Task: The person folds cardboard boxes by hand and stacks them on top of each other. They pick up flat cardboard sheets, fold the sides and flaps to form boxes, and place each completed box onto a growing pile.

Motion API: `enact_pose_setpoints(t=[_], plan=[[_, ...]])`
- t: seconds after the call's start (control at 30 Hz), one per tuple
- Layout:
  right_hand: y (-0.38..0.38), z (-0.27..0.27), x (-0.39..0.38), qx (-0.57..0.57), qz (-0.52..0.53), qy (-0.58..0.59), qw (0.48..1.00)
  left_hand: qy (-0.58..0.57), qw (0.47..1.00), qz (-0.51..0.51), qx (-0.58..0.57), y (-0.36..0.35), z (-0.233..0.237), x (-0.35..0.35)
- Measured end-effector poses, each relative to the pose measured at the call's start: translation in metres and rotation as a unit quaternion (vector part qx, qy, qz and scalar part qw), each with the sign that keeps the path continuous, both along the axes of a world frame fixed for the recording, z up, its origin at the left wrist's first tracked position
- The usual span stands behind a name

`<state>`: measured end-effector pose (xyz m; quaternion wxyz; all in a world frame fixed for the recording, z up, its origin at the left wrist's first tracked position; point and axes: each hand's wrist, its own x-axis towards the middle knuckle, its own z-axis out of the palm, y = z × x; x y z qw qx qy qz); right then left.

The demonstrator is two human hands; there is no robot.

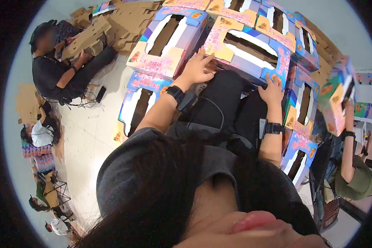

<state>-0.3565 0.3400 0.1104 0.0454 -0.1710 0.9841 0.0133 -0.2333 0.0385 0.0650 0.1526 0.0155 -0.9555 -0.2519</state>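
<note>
Directly before my knees stands a printed cardboard carton (244, 36) with a long open slot framed by white flaps on top. My left hand (200, 68) touches its near left corner, fingers spread over the peach-coloured edge. At the near right corner, my right hand (272, 90) rests with fingers stretched out against the blue printed panel. Both hands are open and neither wraps round the carton. Another slotted carton (182, 39) sits just left of my left hand. To the right of my right hand stands a similar carton (295, 101).
More cartons (273, 18) stand behind. One carton (132, 97) is on the floor at left, another (297, 159) at right. A seated person (53, 74) at left holds flat brown cardboard (89, 41). At right, a person in green (355, 182) lifts a carton (337, 97).
</note>
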Motion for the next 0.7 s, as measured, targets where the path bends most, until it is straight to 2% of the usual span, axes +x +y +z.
enact_pose_setpoints(t=[0.33, 0.7], plan=[[0.009, -0.015, -0.008, -0.053, 0.009, 0.010, 0.999, 0.002, 1.000, -0.006, -0.015, 0.002, -0.010, -0.003], [0.018, -0.013, -0.009, -0.052, 0.042, 0.006, 0.998, 0.010, 0.999, 0.028, -0.020, 0.016, -0.013, 0.001]])
